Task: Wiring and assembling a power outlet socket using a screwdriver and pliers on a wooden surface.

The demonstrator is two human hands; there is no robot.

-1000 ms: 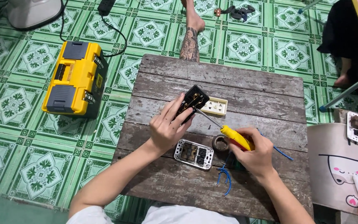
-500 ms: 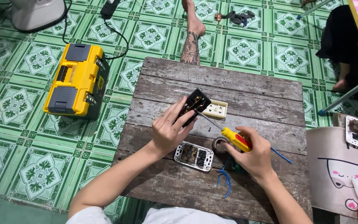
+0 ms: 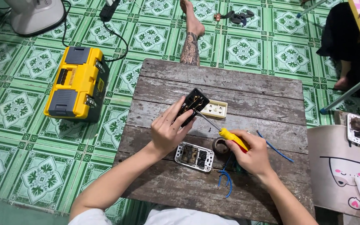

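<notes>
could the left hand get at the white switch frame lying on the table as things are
Probably not freely: the left hand is gripping a black socket part. The switch frame lies uncovered just beside its wrist.

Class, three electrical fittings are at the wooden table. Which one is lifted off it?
The black socket module, gripped in the left hand. The cream outlet and the white switch frame both lie flat on the boards.

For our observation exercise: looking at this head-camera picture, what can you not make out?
- Head view: the screwdriver tip, too small, lost among the terminals of the black switch module in the left hand.
- The yellow-handled screwdriver: the right hand covers its grip end.
- The seated person's body: cut by the frame edge.
</notes>
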